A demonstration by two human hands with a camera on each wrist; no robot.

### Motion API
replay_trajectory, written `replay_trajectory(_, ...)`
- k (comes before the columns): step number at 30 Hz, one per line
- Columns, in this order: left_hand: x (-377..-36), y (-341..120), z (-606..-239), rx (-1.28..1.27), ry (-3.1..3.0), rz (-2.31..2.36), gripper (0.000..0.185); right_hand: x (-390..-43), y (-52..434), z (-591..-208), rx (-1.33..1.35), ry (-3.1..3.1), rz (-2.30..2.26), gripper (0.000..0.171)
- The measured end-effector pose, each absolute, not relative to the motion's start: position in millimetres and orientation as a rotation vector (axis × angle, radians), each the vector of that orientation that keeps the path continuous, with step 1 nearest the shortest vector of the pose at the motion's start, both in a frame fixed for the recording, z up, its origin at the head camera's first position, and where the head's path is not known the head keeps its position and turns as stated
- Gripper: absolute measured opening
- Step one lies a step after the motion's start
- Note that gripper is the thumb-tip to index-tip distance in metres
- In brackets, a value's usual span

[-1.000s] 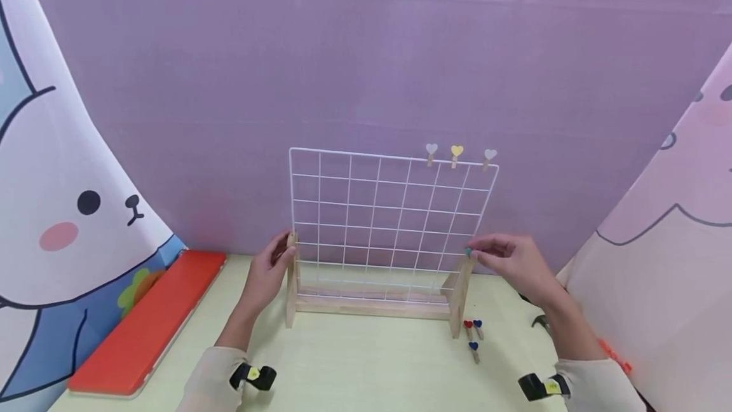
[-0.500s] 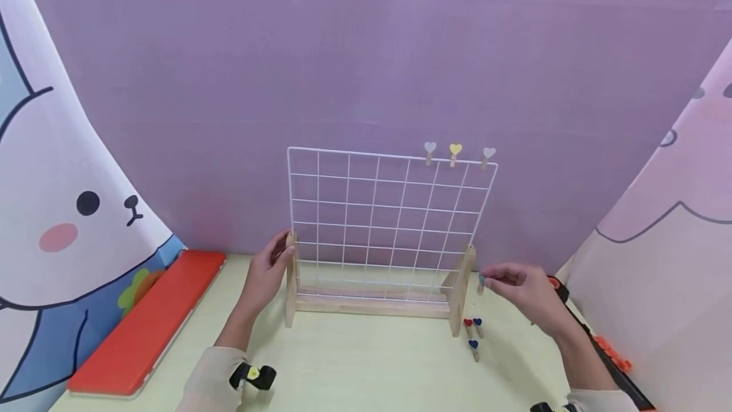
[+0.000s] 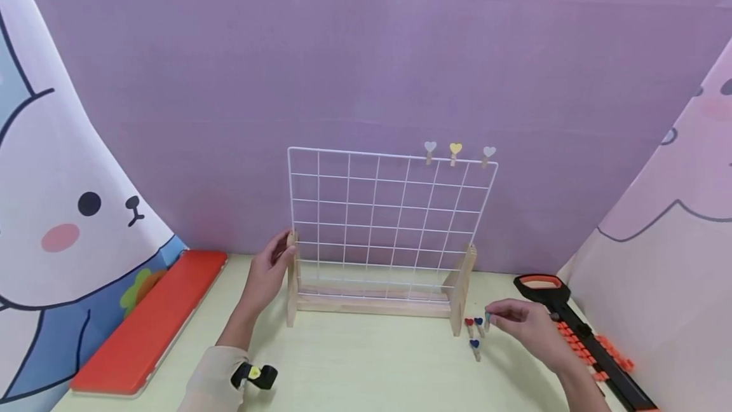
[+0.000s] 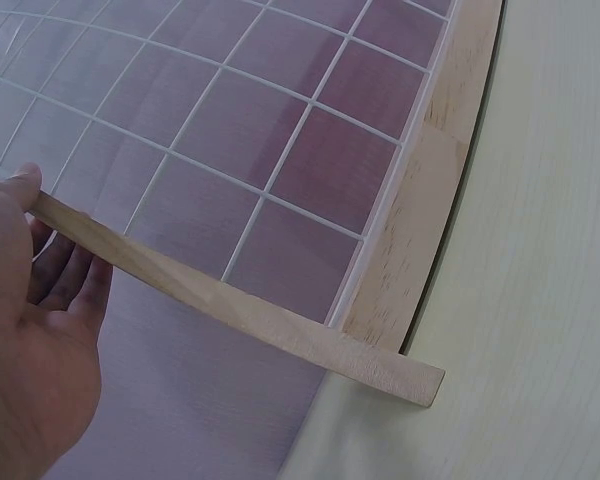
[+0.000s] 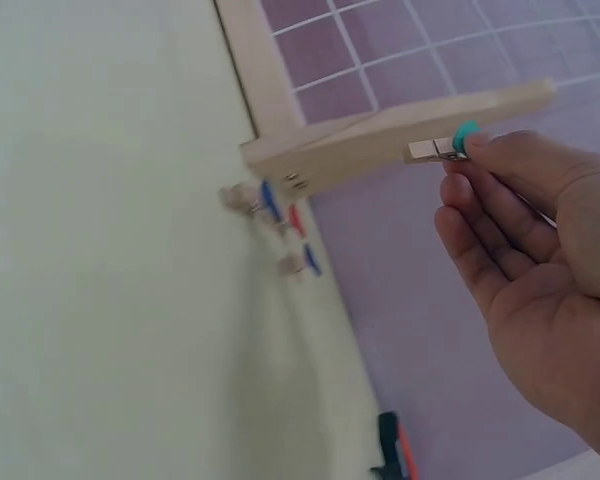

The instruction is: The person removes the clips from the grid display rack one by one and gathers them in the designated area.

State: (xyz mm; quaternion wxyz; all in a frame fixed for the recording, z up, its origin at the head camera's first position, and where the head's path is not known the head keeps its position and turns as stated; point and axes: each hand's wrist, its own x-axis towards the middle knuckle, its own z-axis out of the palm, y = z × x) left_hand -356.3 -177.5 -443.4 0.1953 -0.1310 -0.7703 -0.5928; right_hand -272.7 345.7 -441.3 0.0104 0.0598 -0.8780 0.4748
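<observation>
1. Right hand (image 3: pixel 528 329): lowered since the earlier frame, away from the right post (image 3: pixel 460 291); pinches teal-heart peg (image 5: pixel 442 149).
2. Teal-heart peg: long axis near upright, just right of loose pegs (image 3: pixel 474 344); right hand nearer.
3. Left hand (image 3: pixel 269 275): grips left post (image 3: pixel 292 297).

White panel (image 3: pixel 372 226) (gridded), teal-topped clip (image 5: pixel 438 149)

Wire grid (image 3: pixel 374 205): in wooden stand (image 3: pixel 372 305)
Clipped heart clothespins (image 3: pixel 455 149): 3, grid's top right
Loose heart clothespins (image 3: pixel 475 344): 3, on table (image 3: pixel 354 361), right of stand
Flat panel (image 3: pixel 150 326): left
Curtain (image 3: pixel 366 68): behind
</observation>
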Motion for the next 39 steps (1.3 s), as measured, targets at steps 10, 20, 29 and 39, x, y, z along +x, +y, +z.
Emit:
replay_trajectory(10, -354.8, -176.5, -442.0, -0.353, -2.176, -1.662, 0.053, -269.6, 360.0, -480.0, 0.217, -2.82, 1.485, 0.03)
replay_trajectory(20, -353.9, -176.8, -442.2, -0.347, -2.184, -1.675, 0.053, -270.7, 361.8, -496.6, 0.195, -2.82, 1.479, 0.026)
replay_trajectory(29, -355.5, -175.7, -441.9, -0.359, -2.166, -1.679, 0.053, -275.3, 362.6, -505.3, 0.167, -2.834, 1.504, 0.027)
replay_trajectory(39, -355.6, -176.4, -441.4, -0.351, -2.185, -1.688, 0.054, -278.8, 360.7, -510.0, 0.086, -2.868, 1.399, 0.026)
